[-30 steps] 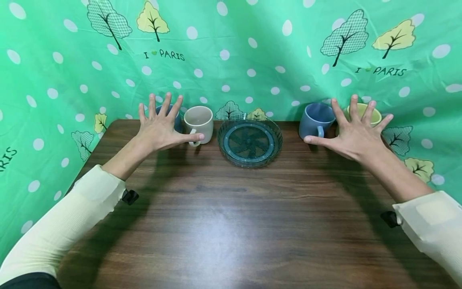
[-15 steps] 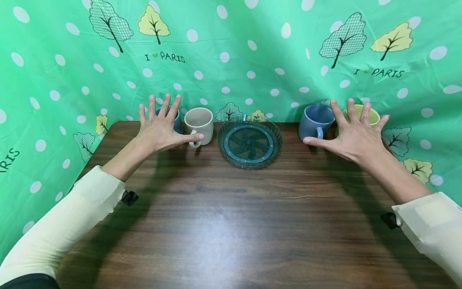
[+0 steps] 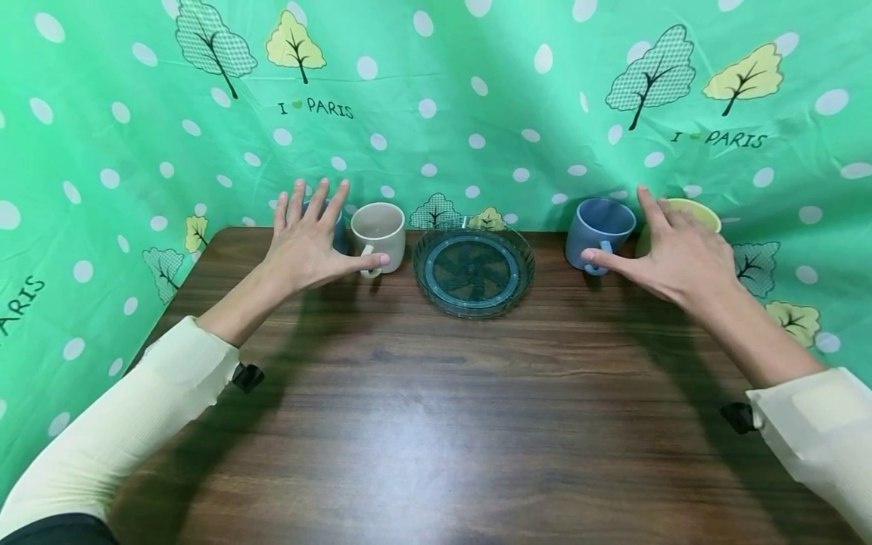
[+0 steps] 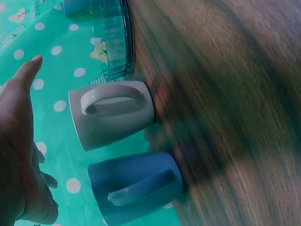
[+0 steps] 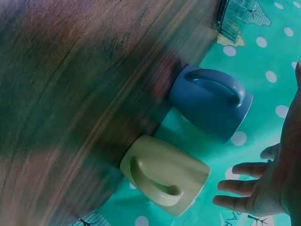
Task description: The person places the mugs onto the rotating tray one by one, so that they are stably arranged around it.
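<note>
In the head view my left hand (image 3: pixel 303 253) hovers with fingers spread over a blue mug (image 3: pixel 340 236), mostly covering it. Its thumb overlaps the front of a white mug (image 3: pixel 390 235). The left wrist view shows that hand apart from both the white mug (image 4: pixel 113 122) and the blue mug (image 4: pixel 131 181). On the other side my right hand (image 3: pixel 691 261) is over a yellow-green mug (image 3: pixel 708 217), its fingers bent downward except the index. Its thumb overlaps the handle of another blue mug (image 3: pixel 587 235). The right wrist view shows fingers pointing toward the yellow-green mug (image 5: pixel 164 165), apart from it.
A see-through teal round dish (image 3: pixel 418 281) stands between the two pairs of mugs. All stand along the back edge of the brown wooden table (image 3: pixel 436 424). Green printed cloth (image 3: pixel 436 113) hangs right behind them and along the left side.
My right hand's fingers have bent down over the yellow-green mug, from spread to lowered. The left hand stays almost in place, its fingers slightly closer together.
</note>
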### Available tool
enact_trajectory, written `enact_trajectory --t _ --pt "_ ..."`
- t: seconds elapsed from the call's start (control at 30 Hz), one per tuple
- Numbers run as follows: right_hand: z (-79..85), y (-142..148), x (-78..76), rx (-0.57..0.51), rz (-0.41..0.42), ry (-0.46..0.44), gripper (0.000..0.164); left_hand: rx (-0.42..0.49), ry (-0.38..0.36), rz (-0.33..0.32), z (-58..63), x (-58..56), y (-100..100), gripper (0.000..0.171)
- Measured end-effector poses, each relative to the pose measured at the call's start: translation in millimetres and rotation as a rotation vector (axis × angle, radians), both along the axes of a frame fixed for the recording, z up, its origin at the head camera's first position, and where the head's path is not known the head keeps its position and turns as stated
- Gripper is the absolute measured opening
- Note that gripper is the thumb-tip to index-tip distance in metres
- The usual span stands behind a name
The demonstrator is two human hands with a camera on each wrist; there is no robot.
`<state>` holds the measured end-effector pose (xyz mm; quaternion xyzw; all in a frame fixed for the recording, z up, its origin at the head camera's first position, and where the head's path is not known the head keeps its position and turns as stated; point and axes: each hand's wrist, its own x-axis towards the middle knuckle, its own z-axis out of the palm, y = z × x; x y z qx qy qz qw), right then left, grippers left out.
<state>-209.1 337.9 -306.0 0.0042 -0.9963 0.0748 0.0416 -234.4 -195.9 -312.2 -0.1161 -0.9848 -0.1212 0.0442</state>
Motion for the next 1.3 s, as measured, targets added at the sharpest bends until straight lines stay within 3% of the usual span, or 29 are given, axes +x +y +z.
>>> enact_trajectory --t 0.23,0.57,0.97,1.3 --pt "-2.2 1 3.9 -0.012 -0.039 0.052 0.129 0.057 0.027 -0.042 -2.0 8.1 5 0.136" --pt "-5.2 7 9.0 -0.108 -0.1 0.028 0.119 0.069 0.034 -0.102 0.9 15.4 13 0.131" --pt "-14.6 5 14.8 -0.179 -0.108 0.057 0.111 0.038 0.057 -0.202 1.1 24.4 29 0.126" --pt "-22.1 7 16.7 -0.245 -0.115 0.063 0.108 0.062 0.067 -0.26 4.7 32.2 44 0.124"
